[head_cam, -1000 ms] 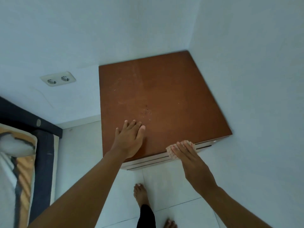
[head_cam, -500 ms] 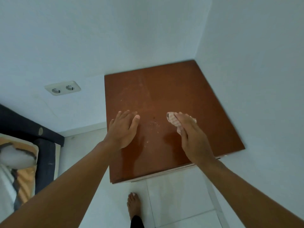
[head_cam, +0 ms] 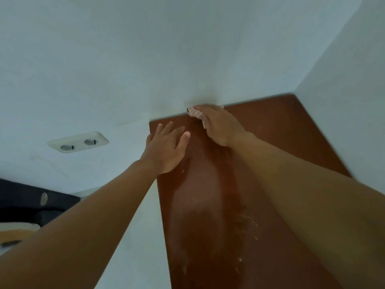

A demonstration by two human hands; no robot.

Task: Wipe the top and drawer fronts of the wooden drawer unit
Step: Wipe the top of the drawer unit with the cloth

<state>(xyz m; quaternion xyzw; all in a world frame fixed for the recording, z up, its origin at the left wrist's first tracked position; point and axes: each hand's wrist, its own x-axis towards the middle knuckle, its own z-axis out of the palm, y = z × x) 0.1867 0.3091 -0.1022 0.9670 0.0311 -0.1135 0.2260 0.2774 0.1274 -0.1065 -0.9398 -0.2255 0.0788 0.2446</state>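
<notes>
Red-checked cloth (head_cam: 194, 112), limp I'd judge, lies bunched at the back edge of the drawer unit (head_cam: 291, 134) under my pressing right hand (head_cam: 221, 127); best pinned by the palm. My left hand (head_cam: 166, 147) is spread flat, empty, at the back-left corner.

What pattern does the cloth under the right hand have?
The cloth is white with thin red checks, clearest in the head view.

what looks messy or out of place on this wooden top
Pale crumbs lie scattered on the wooden top beside the right forearm, well short of the cloth at the far edge. A dull pale streak runs down the middle; dust or glare, unclear.
</notes>
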